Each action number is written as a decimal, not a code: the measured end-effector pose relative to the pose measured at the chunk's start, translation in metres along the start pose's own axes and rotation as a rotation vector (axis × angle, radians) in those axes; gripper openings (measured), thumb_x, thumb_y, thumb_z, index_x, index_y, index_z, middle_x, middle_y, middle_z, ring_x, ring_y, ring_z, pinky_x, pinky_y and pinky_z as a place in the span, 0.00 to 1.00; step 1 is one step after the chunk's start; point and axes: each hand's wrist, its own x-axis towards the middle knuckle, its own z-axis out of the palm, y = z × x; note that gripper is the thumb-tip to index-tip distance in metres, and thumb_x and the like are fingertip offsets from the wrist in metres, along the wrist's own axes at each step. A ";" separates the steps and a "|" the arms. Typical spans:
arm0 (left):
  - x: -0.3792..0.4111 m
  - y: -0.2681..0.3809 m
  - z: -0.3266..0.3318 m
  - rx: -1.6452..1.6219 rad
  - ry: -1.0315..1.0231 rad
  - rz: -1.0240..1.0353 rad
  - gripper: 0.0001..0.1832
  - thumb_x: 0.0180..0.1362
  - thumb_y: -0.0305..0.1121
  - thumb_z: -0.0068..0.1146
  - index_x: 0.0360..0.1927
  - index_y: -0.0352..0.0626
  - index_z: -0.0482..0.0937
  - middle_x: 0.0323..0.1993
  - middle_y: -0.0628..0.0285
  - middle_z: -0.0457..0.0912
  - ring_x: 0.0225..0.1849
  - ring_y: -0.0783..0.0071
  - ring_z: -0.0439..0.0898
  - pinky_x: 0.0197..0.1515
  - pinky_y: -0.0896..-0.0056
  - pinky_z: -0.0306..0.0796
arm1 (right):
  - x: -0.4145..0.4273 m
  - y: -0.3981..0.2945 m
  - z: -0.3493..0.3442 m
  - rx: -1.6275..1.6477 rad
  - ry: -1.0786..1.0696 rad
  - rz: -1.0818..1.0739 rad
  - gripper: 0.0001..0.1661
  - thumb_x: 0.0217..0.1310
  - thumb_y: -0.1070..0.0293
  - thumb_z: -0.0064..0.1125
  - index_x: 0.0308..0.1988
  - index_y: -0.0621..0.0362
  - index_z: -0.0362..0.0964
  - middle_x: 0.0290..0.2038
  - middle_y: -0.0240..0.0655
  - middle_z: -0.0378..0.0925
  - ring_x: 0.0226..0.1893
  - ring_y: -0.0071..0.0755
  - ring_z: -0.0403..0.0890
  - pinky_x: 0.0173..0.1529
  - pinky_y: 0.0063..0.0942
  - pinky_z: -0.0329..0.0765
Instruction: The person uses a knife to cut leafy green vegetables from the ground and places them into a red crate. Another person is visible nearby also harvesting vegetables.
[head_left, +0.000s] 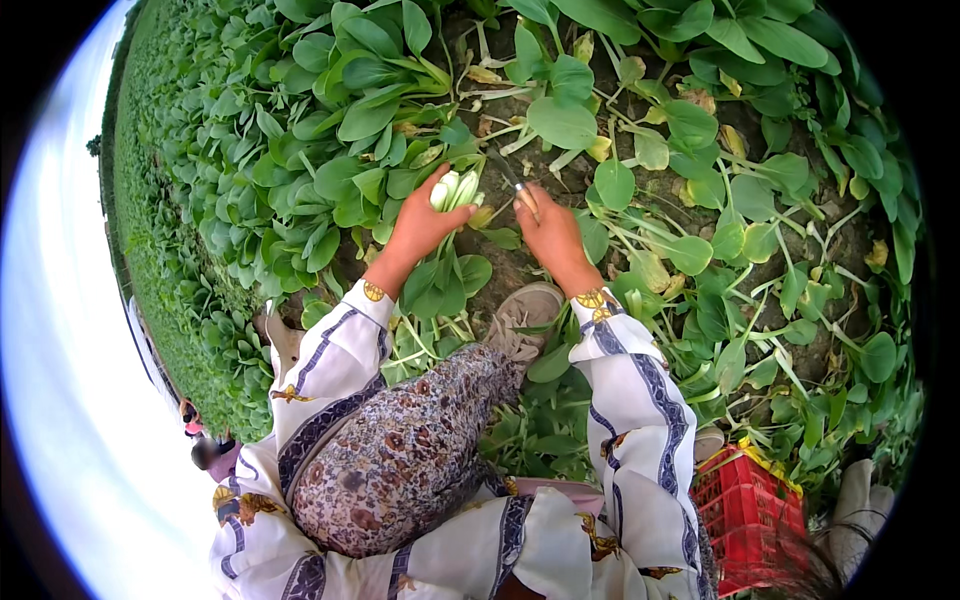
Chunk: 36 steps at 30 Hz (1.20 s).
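Observation:
My left hand (421, 223) grips a head of leafy greens that looks like bok choy (457, 187). Its pale stalk end faces up between my thumb and fingers, and its dark leaves hang below my palm. In my right hand (551, 234) is a knife (517, 186) with a wooden handle and a metal collar. The dark blade points up and left, a little to the right of the stalks and apart from them. Bare soil and cut stems lie under the blade. Uncut bok choy plants (382, 82) grow just beyond my left hand.
Loose and yellowed leaves (652, 270) litter the soil on the right. A red plastic crate (750, 517) stands at lower right, beside pale sacks or legs I cannot make out. My shoe (525, 319) rests between my arms. Other people (214, 454) are at the far left edge.

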 end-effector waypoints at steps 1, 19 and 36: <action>0.000 -0.001 0.001 -0.017 0.004 0.010 0.38 0.50 0.30 0.65 0.64 0.36 0.59 0.45 0.60 0.77 0.39 0.79 0.76 0.39 0.75 0.75 | 0.001 0.005 0.001 0.011 -0.003 0.004 0.23 0.59 0.58 0.53 0.51 0.56 0.67 0.28 0.50 0.78 0.30 0.58 0.78 0.32 0.44 0.74; 0.002 -0.014 0.001 -0.071 -0.026 0.039 0.39 0.47 0.32 0.65 0.62 0.35 0.61 0.35 0.59 0.80 0.23 0.80 0.76 0.29 0.76 0.72 | 0.025 0.006 -0.009 0.034 -0.133 -0.061 0.19 0.58 0.58 0.54 0.46 0.57 0.71 0.30 0.50 0.77 0.32 0.55 0.78 0.35 0.40 0.74; -0.043 -0.003 0.022 -0.203 -0.273 0.116 0.33 0.46 0.32 0.68 0.57 0.40 0.67 0.45 0.64 0.78 0.45 0.79 0.74 0.49 0.75 0.68 | 0.013 -0.016 -0.016 0.947 -0.297 0.600 0.15 0.58 0.57 0.61 0.34 0.53 0.66 0.16 0.22 0.63 0.11 0.14 0.60 0.14 0.17 0.54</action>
